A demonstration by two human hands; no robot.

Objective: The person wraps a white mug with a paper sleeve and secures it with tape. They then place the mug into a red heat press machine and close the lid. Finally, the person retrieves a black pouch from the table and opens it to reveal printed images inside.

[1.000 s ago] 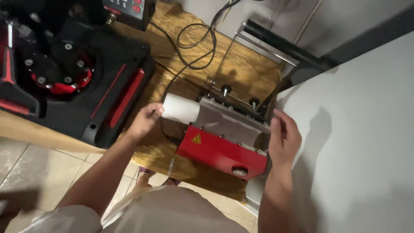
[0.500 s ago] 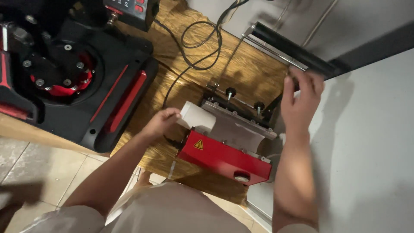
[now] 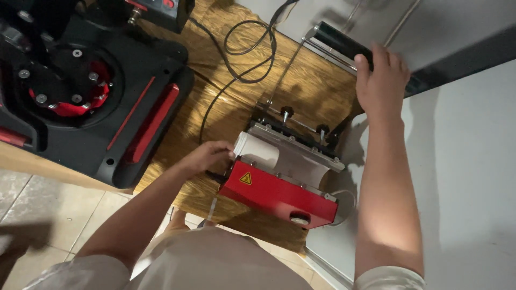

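A red mug heat press [image 3: 277, 193] stands on the wooden table [image 3: 236, 113] with a white mug [image 3: 257, 150] lying sideways in its grey clamp. My left hand [image 3: 210, 157] touches the mug's open end at the press's left side. My right hand [image 3: 380, 78] is raised far back and closed over the black-grip lever handle [image 3: 338, 42] of the press. Two black knobs [image 3: 286, 113] sit behind the clamp.
A large black and red heat press machine [image 3: 86, 91] fills the table's left part. A black cable [image 3: 244, 59] loops across the wood behind the mug press. A grey wall or panel [image 3: 467, 177] rises on the right. Tiled floor [image 3: 32, 215] shows below the table edge.
My right hand left the right side of the mug press and rose up and back onto the lever handle. My left hand stayed at the mug's end.
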